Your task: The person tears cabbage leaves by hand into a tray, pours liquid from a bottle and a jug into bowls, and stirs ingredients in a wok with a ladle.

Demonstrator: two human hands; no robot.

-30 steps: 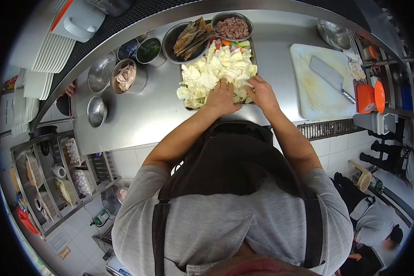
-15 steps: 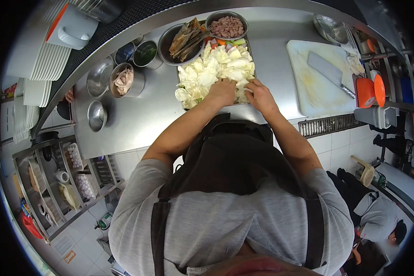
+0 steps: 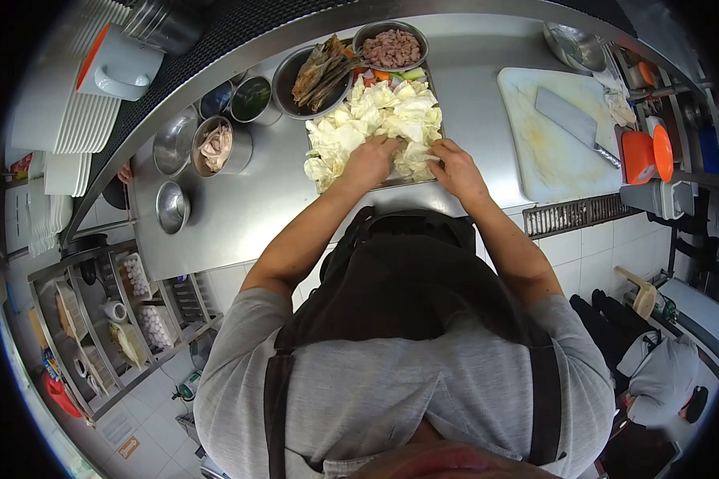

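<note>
Torn pale cabbage leaves (image 3: 351, 128) are heaped on a metal tray (image 3: 443, 128), covering most of it. My left hand (image 3: 367, 164) reaches into the near middle of the heap, its fingers curled round some leaves, fingertips partly hidden. At the tray's near right corner, my right hand (image 3: 458, 169) has its fingers closed on leaves there. Chopped red, orange and green vegetables (image 3: 411, 73) show at the tray's far end. Beyond stand a bowl of diced meat (image 3: 391, 49) and a bowl of dried fish (image 3: 321, 73).
To the right, a cleaver (image 3: 567, 118) lies on a white cutting board (image 3: 535, 172). Left of the tray are a pot of pale meat (image 3: 216, 149), a pot with green contents (image 3: 254, 98) and a small steel bowl (image 3: 172, 206). A shelf edge (image 3: 311, 30) arches overhead. Another person (image 3: 663, 375) is at lower right.
My left hand has shifted slightly left and toward me, uncovering leaves between the hands. My right hand has moved slightly right, staying at the near right corner.
</note>
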